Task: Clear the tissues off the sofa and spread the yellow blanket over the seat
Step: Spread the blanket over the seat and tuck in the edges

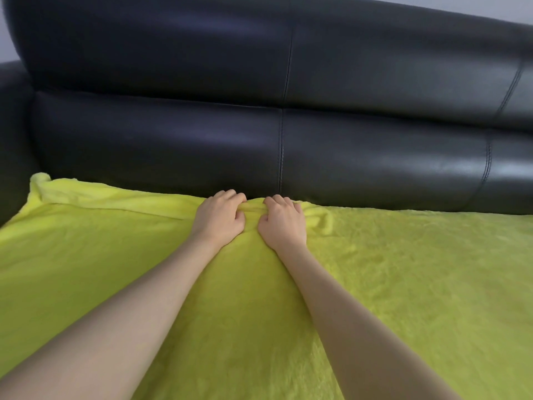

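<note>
We see the fluffy bright yellow fleece blanket point(375, 284) lying spread across the seat of the black glossy leather sofa point(202, 82), filling the view from 3 o'clock through 6 to 9 o'clock. Its far edge runs along the foot of the padded backrest at 12 o'clock, and its corner at 10 o'clock is folded back on itself beside the armrest. Our left hand point(220, 219) and right hand point(284, 223) sit just beside each other at the centre of that far edge, fingers curled and closed around a small bunched ridge of the blanket. Both bare forearms reach in from 7 and 5 o'clock, resting over the fabric.
</note>
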